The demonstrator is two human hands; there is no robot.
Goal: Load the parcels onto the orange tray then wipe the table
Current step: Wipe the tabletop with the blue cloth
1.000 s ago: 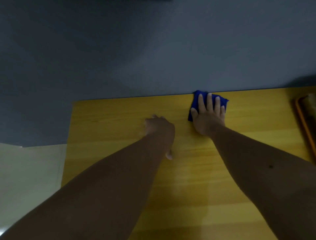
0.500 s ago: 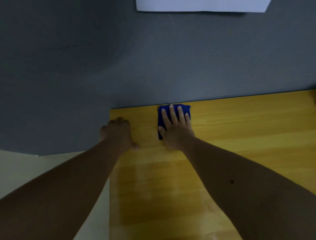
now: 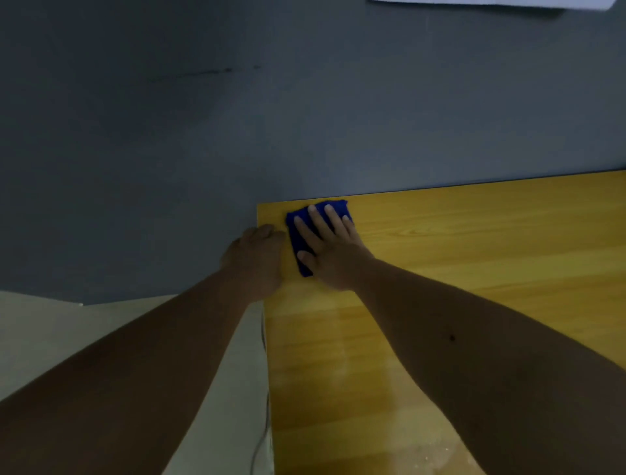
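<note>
Cloth [image 3: 306, 234] is now lying at the table's [image 3: 474, 257] far left corner, flat right hand [image 3: 330, 252] pressing it. Left hand [image 3: 255, 259] is gripping the left edge, having slid left.

The right hand [image 3: 330, 252] covers most of the cloth [image 3: 298, 234]. The left hand's [image 3: 255, 261] fingers curl out of sight, perhaps over the table [image 3: 474, 254] edge.

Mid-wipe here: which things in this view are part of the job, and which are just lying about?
Part of the job:
- blue cloth, at the table's far left corner
- right hand, flat on the cloth
- left hand, resting at the table's left edge
- yellow table

Just there:
- white sheet on the grey wall
- thin cable beside the table
</note>
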